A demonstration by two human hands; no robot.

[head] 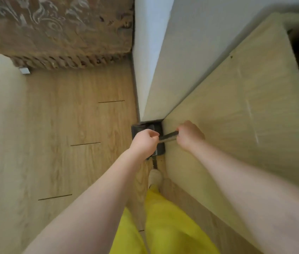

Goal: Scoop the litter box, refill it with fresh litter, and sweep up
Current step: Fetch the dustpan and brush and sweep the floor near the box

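Two hands, left hand [145, 141] and right hand [189, 134], curl fingers around one thin dark metallic handle [168, 136] above grained wood-look floor [71, 125].

A dark dustpan [146, 130] stands on the wood floor in the corner by the wall, partly hidden, with a dark, grey-edged broom handle [168, 138] slanting above it.

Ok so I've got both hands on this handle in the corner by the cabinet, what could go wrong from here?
1. The dark tool head sits wedged in the corner between the white wall and the wooden cabinet; pulling hard could scrape either one.
2. Your right hand is close against the cabinet side, so knuckles might knock it.
3. Your left hand grips the handle near its end and could slip off.
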